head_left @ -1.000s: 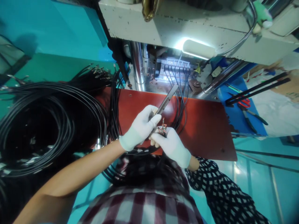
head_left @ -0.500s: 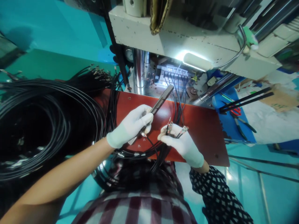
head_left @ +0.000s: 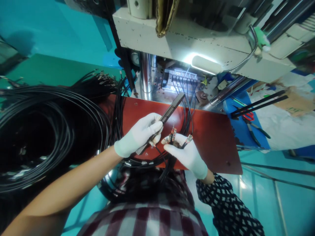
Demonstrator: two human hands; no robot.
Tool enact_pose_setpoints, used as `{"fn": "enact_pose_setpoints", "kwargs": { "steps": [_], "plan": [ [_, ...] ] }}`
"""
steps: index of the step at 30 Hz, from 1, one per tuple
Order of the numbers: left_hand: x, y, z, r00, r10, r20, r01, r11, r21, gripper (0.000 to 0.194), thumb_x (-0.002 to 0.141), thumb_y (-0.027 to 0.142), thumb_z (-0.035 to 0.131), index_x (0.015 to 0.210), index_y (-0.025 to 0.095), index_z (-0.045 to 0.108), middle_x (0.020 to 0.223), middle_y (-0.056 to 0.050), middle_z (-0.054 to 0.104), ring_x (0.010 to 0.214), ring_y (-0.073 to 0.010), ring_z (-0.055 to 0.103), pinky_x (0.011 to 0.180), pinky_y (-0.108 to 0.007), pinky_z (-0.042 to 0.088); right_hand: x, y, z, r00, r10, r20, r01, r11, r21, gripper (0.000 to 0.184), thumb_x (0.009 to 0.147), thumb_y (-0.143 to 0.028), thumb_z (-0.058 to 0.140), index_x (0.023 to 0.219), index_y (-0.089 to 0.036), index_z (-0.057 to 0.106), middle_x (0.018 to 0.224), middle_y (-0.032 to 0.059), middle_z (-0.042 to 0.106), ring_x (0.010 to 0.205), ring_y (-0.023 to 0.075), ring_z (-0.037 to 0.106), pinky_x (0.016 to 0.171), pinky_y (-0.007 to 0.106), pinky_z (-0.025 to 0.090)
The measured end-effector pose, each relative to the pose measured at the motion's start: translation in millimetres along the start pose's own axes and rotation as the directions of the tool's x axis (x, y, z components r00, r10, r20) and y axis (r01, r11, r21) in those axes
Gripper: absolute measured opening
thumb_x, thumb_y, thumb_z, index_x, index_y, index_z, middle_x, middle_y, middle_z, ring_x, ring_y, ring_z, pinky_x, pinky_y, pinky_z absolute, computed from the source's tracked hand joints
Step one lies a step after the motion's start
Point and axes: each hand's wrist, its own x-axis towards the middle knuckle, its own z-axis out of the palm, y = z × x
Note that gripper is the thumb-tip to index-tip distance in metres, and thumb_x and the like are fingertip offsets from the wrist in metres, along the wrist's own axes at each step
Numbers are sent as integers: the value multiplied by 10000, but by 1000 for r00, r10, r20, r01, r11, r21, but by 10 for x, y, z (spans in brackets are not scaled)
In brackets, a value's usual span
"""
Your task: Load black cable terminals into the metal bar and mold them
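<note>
Pinching a long, narrow, dark-grey metal bar (head_left: pixel 174 105) between thumb and fingers, the white-gloved left hand (head_left: pixel 141 132) held it slantwise above a flat reddish-brown board (head_left: pixel 213 141). One thin black cable with a silvery end (head_left: pixel 152 143) met the bar's lower part; whether it was seated could not be told. The white-gloved right hand (head_left: pixel 188 155) curled round several black cable ends with bright metal tips (head_left: pixel 173 132). Work on the bar looked barely begun: those ends lay apart from it, seemingly left to do, while dark-blue cables (head_left: pixel 194 88) already sat rowed in a brightly lit metal fixture (head_left: pixel 166 78).
</note>
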Motion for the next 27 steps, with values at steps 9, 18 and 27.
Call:
{"fn": "enact_pose_setpoints", "kwargs": {
  "steps": [9,18,27],
  "plan": [
    [4,-23,36,999,-34,-11,34,999,-11,322,950,486,536,915,168,495,715,26,502,534,-77,472,474,-189,431,62,-107,154,998,44,-45,-46,997,-57,198,812,-317,663,682,-171,629,663,-18,581,660,130,506,685,278,444],
    [-17,-106,98,995,19,-94,11,953,303,257,960,440,507,994,185,513,800,-3,559,632,-130,524,581,-253,460,189,-57,201,993,113,19,-112,991,-67,228,799,-253,618,597,-173,551,586,-34,533,606,115,467,613,260,386],
    [9,-31,-6,987,66,-146,-20,955,295,284,961,455,514,974,171,503,704,26,506,584,-108,489,564,-239,439,111,-72,172,986,44,-158,-34,997,65,199,733,-335,739,793,-173,642,767,-6,623,711,138,548,718,284,471]
  ]
}}
